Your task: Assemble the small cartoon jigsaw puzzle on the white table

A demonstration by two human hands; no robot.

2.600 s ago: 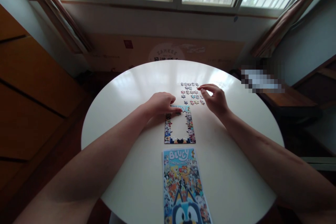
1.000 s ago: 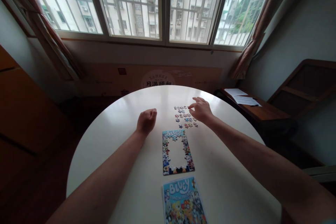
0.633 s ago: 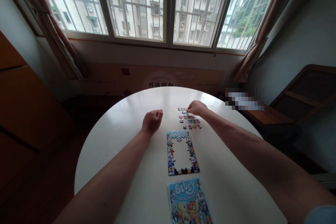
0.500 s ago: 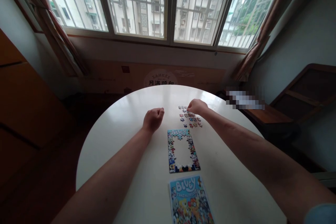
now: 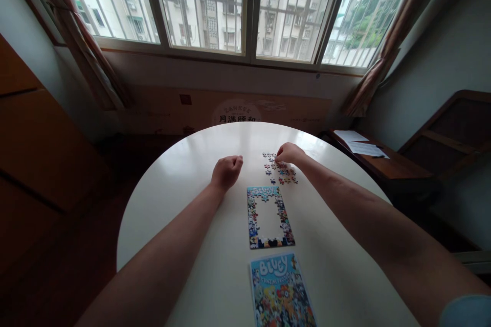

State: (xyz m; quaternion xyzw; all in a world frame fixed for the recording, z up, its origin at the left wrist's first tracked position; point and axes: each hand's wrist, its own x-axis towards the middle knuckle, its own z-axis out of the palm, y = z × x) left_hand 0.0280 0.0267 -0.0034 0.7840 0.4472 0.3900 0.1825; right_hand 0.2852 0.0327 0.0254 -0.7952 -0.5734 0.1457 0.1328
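Note:
My left hand (image 5: 227, 171) rests on the white table as a loose fist, with nothing showing in it. To its right, my right hand (image 5: 290, 153) reaches over loose jigsaw puzzle pieces (image 5: 285, 172), thumb and fingertips pinched on a small puzzle piece (image 5: 276, 160) at the group's far side. The pieces lie apart in rough rows. Nearer to me is a puzzle border (image 5: 252, 222), joined into an upright rectangle with a bare middle and a "Bluey" title along its top. Below that lies a colourful Bluey picture sheet (image 5: 282, 286), cut off by the lower image edge.
The round white table (image 5: 172, 204) carries all of this. Papers and a pen lie on a brown wooden surface (image 5: 402, 163) at the right, beside a tilted wooden frame (image 5: 456, 135). A printed carton panel (image 5: 153, 112) stands beyond the table, under barred windows.
The view has shifted slightly, so everything sits a little further right and higher. Both hands keep nearly the same place over the table; the right one stays pinched at the pieces.

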